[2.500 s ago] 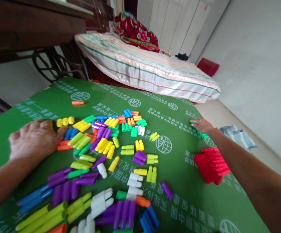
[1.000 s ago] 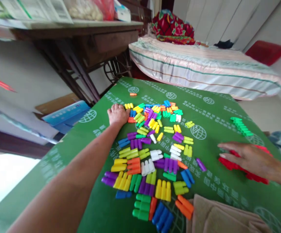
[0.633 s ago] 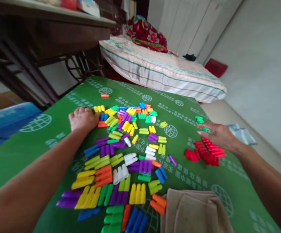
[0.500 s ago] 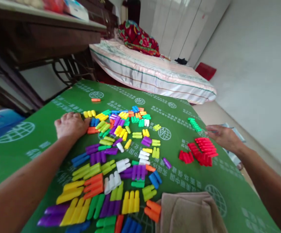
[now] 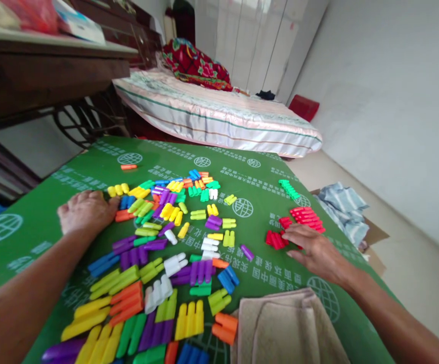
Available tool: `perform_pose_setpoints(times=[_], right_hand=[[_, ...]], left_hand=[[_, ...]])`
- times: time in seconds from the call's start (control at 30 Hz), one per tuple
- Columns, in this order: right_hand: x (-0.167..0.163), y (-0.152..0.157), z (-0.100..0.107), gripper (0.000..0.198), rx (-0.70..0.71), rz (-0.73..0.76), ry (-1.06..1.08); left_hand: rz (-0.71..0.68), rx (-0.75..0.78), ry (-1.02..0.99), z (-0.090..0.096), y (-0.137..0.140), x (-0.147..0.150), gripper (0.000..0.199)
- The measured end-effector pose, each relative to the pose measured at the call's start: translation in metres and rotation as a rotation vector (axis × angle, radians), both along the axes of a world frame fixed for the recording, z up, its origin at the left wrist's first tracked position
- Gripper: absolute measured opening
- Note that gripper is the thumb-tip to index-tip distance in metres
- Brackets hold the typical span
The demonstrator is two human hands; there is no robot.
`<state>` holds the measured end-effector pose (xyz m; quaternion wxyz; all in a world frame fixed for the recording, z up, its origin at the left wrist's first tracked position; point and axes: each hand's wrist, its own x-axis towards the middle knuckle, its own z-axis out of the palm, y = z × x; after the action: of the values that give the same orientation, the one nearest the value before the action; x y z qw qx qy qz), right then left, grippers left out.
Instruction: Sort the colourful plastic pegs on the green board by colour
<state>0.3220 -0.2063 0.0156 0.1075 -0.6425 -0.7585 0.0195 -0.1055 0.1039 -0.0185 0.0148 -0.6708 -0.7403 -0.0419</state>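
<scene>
My left hand (image 5: 88, 210) rests on the green board with its fingers laid down, its thumb beside a blue block (image 5: 127, 202) and an orange one (image 5: 124, 216). My right hand (image 5: 318, 253) reaches over the red bullet-shaped plastic blocks (image 5: 276, 240), fingers stretched out and thumb apart. Its fingertips touch or nearly touch them and hide some. Just beyond, more red blocks (image 5: 307, 217) lie in a close row. A row of green blocks (image 5: 289, 189) lies farther back. Between my hands spread many mixed blocks, among them yellow (image 5: 189, 319), purple (image 5: 201, 272) and white ones (image 5: 159, 294).
A folded beige cloth (image 5: 280, 323) lies at the near edge of the green board (image 5: 257, 293). Beyond the board stands a bed (image 5: 219, 119). A wooden sewing table (image 5: 52, 65) is at the left. At the right, a cardboard box (image 5: 375, 235) holds striped cloth (image 5: 343, 207).
My right hand has moved from beside the green row inward and nearer, over the red blocks. My left hand stays by the same blocks. The view has shifted right.
</scene>
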Motion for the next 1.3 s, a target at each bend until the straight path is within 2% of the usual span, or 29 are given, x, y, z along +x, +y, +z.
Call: perform_pose_setpoints(times=[0.13,0.23,0.37,0.47,0.63,0.73,0.87,1.0,1.3], right_hand=[[-0.007,0.028,0.004,0.044,-0.189,0.087,-0.072],[-0.009,0.048,0.011,0.036,-0.346,0.135,-0.141],[-0.011,0.063,0.015,0.023,-0.45,0.147,-0.227],[-0.013,0.068,0.014,0.016,-0.466,0.137,-0.264],[-0.018,0.069,0.008,0.02,-0.458,0.096,-0.274],[-0.015,0.073,0.011,0.023,-0.471,0.055,-0.205],[0.009,0.086,0.028,0.038,-0.44,-0.135,-0.094],[0.04,0.097,0.038,0.045,-0.461,-0.305,-0.147],[0.058,0.096,0.01,0.051,-0.511,-0.391,-0.127]], left_hand=[[0.002,-0.021,0.018,0.002,-0.001,0.002,0.07],[-0.004,-0.024,0.03,0.003,-0.001,0.002,0.07],[0.001,-0.022,0.028,0.002,0.0,0.002,0.068],[0.008,-0.02,0.034,0.001,0.0,0.002,0.068],[0.006,-0.026,0.023,0.003,-0.001,0.004,0.072],[0.007,-0.018,0.015,0.003,-0.001,0.004,0.073],[0.012,-0.026,0.019,0.002,-0.001,0.005,0.073],[0.026,-0.032,0.031,0.002,-0.001,0.007,0.072],[0.016,-0.007,-0.002,-0.002,0.002,0.005,0.074]])
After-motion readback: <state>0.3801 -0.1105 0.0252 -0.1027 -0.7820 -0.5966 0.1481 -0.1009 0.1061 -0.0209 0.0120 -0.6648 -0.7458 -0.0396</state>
